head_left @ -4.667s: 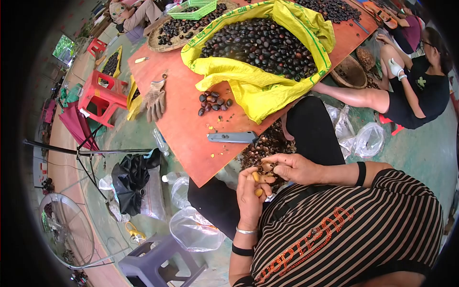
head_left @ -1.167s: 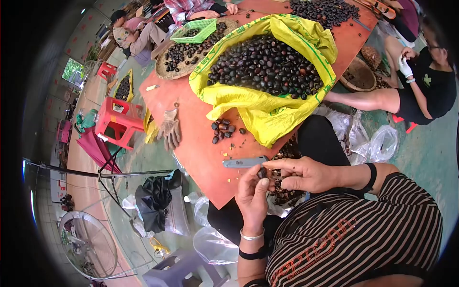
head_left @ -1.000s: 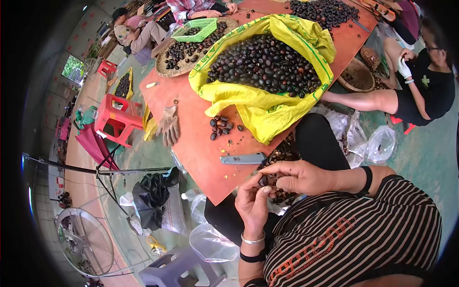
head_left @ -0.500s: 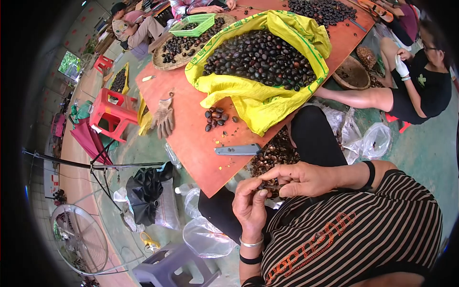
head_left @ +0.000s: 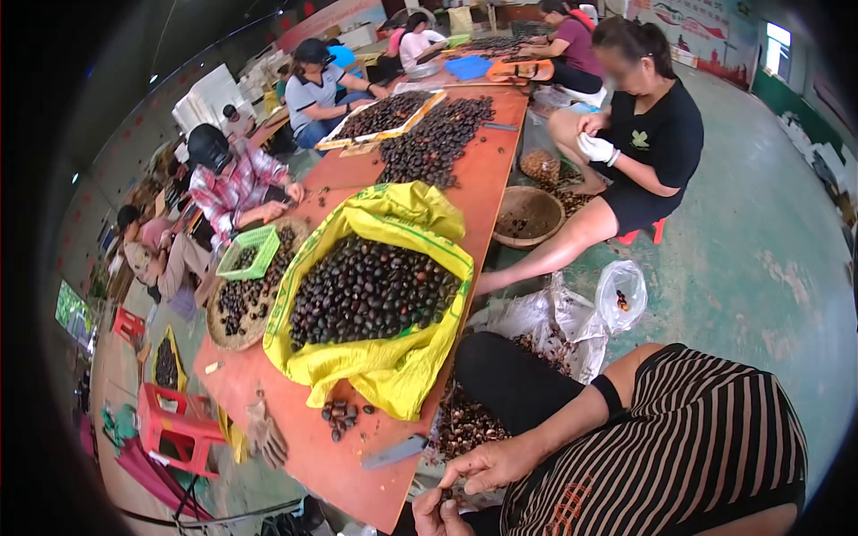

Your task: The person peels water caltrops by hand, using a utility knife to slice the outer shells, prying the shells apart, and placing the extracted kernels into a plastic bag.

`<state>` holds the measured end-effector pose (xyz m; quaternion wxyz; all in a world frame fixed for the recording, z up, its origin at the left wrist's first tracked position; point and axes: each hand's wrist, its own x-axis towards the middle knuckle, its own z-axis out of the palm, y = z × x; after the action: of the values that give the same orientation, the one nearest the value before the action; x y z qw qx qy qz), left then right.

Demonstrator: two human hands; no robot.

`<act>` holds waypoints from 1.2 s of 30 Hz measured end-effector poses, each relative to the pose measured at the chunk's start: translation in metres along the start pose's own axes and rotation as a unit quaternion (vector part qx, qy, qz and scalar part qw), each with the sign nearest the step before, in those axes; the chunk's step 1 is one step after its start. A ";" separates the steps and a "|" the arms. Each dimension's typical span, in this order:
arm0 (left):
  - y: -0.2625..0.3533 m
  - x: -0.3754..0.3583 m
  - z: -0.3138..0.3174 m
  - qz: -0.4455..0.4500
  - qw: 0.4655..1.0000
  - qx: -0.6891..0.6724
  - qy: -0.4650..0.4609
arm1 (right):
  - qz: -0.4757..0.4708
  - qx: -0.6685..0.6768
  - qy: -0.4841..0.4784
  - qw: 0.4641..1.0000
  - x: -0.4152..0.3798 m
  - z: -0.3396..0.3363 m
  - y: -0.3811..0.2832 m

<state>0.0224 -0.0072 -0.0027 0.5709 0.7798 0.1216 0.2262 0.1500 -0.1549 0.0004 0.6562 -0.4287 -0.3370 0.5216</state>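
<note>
At the bottom edge, my left hand (head_left: 438, 515) is closed, fingertips pinching a small dark nut (head_left: 447, 493). Its lower part is cut off by the frame. My right hand (head_left: 492, 464) is beside it, fingers bent and closed toward the same nut; whatever sits in its fingers is too small to make out. Both hands are over my lap, just off the table edge. On the table corner nearby lie a grey-handled cutter (head_left: 394, 452) and a small pile of dark nuts (head_left: 340, 416). Behind them a yellow sack (head_left: 393, 380) stands open, full of dark nuts.
The orange table (head_left: 353, 487) also bears a work glove (head_left: 264, 432), a woven tray (head_left: 234, 338) and a green basket (head_left: 259, 250). Shell scraps (head_left: 469, 420) lie below its edge. A co-worker (head_left: 648, 125) sits at right near a round basket (head_left: 527, 219). Red stools (head_left: 179, 429) stand left.
My view has swung up and to the right, so more of the table and co-workers show, and my hands now appear lower. The hands remain close together around the nut.
</note>
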 end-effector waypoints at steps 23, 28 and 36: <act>-0.020 0.016 0.017 -0.136 0.988 -0.076 -0.006 | -0.042 0.017 0.059 0.997 0.021 -0.004 0.022; -0.015 0.014 0.016 -0.140 0.986 -0.089 0.025 | -0.033 0.003 0.060 0.998 0.023 -0.003 0.021; -0.031 0.008 0.011 -0.142 0.984 -0.087 0.058 | 0.054 0.048 0.014 0.997 0.023 -0.014 0.026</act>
<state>0.0364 -0.0027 -0.0326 0.6549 0.6874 0.2437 0.1980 0.1572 -0.1335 -0.0289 0.6516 -0.4218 -0.2788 0.5654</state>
